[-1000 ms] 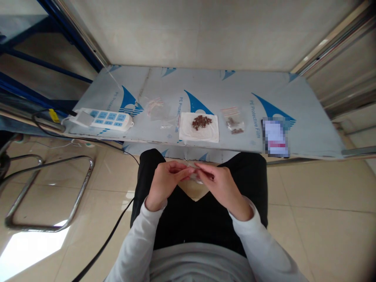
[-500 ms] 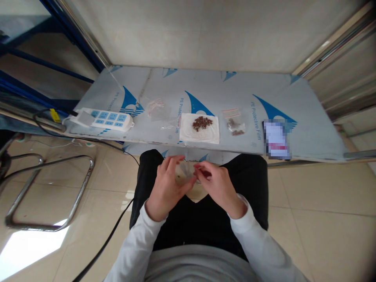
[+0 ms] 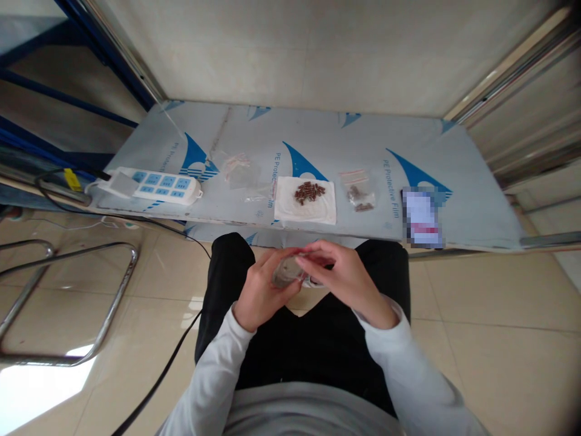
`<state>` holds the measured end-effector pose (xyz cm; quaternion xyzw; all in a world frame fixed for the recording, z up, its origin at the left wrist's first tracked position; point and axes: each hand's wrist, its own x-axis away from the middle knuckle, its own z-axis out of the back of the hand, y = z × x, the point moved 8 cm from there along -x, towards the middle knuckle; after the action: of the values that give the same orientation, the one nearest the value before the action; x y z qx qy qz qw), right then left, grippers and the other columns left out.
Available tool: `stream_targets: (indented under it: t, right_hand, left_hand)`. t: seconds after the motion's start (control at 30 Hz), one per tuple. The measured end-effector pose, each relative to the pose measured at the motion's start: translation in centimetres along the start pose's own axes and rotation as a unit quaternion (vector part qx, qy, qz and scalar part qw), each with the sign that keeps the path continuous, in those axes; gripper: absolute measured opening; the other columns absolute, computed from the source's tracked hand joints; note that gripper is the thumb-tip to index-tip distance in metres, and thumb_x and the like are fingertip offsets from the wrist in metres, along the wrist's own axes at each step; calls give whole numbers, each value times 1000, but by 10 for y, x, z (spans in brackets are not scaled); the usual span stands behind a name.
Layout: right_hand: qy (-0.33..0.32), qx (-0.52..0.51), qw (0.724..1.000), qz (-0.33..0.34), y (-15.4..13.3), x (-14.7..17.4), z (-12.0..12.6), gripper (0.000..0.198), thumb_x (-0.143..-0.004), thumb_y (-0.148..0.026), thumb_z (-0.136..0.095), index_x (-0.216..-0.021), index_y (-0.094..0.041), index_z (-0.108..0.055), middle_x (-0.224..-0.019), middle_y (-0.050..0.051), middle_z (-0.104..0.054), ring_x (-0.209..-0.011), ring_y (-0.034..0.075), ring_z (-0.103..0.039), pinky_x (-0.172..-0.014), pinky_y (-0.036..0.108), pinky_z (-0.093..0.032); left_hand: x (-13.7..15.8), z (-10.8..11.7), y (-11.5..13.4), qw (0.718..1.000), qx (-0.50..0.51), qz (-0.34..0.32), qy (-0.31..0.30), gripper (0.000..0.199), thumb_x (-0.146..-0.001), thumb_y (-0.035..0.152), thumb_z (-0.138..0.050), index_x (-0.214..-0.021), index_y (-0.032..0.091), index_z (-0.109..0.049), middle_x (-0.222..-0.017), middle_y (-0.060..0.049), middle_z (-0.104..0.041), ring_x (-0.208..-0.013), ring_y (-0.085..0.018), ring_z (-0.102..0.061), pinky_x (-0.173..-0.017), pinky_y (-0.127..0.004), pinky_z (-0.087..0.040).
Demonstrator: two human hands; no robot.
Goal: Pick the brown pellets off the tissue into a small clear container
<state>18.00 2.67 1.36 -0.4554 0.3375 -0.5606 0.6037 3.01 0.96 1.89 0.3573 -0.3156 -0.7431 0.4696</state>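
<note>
Above my lap, my left hand (image 3: 262,286) curves its fingers and thumb around a clear plastic bag (image 3: 287,271). My right hand (image 3: 340,266) pinches the upper edge of the same bag, its fingertips close to those of the left. Whether anything lies inside the bag is hard to make out. In front of them on the shelf, a pile of small brown cylinders (image 3: 310,192) rests on a white folded cloth or tissue (image 3: 304,213). To its right lies a zip bag (image 3: 358,191) with some brown cylinders inside.
Flat clear zip bags (image 3: 240,172) lie left of the white cloth. A white power strip (image 3: 166,187) with blue sockets is at the shelf's left, and a phone (image 3: 422,218) at the right front edge. A metal chair frame (image 3: 122,284) stands at left on the floor.
My left hand has closed in around the plastic bag, which now looks rounder. My right hand has risen slightly toward its upper edge. The view has shifted a little.
</note>
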Motion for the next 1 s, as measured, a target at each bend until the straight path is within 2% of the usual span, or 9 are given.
stream_targets:
  t: [0.07,0.13,0.17,0.27,0.33,0.43,0.57,0.8,1.0]
  right_hand:
    - [53,32,998,20,13,-25,23,23,-85,-33,-66,-104,-21,-69,-89,4,-76,-78,19,-72,-70,29,-55]
    - [158,135,978,28,27,-57,50,17,-85,-28,-65,-96,-18,-71,-86,6,-75,-73,19,-69,-74,32,-54]
    - [176,186,966,20,35,-74,55,14,-84,-23,-65,-94,-16,-72,-84,7,-75,-70,19,-68,-76,34,-53]
    - [174,285,943,14,53,-119,53,17,-82,-24,-68,-95,-14,-71,-91,10,-74,-77,21,-68,-80,36,-52]
    - [163,314,935,13,58,-136,45,19,-80,-26,-71,-96,-14,-71,-96,11,-72,-82,22,-67,-82,36,-52]
    - [154,327,932,16,60,-145,35,18,-80,-22,-70,-97,-15,-69,-100,12,-70,-87,22,-67,-84,36,-51]
    - [150,335,930,13,61,-147,34,17,-82,-15,-62,-97,-16,-69,-98,11,-70,-90,24,-65,-86,38,-50]
    - [147,346,926,1,63,-153,37,21,-73,-10,-62,-91,-14,-71,-95,13,-70,-86,24,-64,-84,36,-50]
    - [143,316,938,-2,68,-157,41,22,-71,-9,-62,-89,-13,-74,-88,10,-73,-79,20,-66,-80,32,-52]
  left_hand:
    - [4,4,-6,1000,-2,24,20,41,-78,20,-71,-118,22,-60,-110,-5,-70,-101,-20,-67,-91,-32,-53]
    - [7,4,-10,999,-10,32,33,43,-78,21,-72,-119,23,-60,-112,-5,-70,-104,-21,-66,-94,-34,-52]
    - [8,3,-11,999,-12,32,37,44,-78,22,-72,-120,23,-59,-113,-5,-69,-106,-21,-65,-95,-34,-52]
    - [9,-2,-14,999,-12,34,34,45,-79,22,-71,-121,23,-58,-116,-6,-69,-109,-21,-64,-97,-36,-51]
    - [9,-5,-16,999,-14,37,27,42,-80,22,-71,-120,23,-59,-116,-6,-69,-108,-21,-64,-97,-36,-51]
    - [11,-8,-20,999,-22,45,19,39,-80,24,-71,-118,23,-60,-113,-6,-69,-106,-22,-65,-95,-37,-52]
    - [11,-8,-26,998,-26,52,14,40,-79,24,-72,-118,22,-60,-112,-8,-70,-105,-23,-66,-94,-39,-53]
    - [5,-10,-32,998,-24,57,4,42,-79,22,-71,-120,23,-60,-113,-7,-70,-106,-23,-66,-96,-41,-52]
    - [-7,-6,-28,998,-21,50,12,42,-78,22,-72,-119,22,-60,-109,-7,-71,-104,-23,-67,-95,-38,-52]
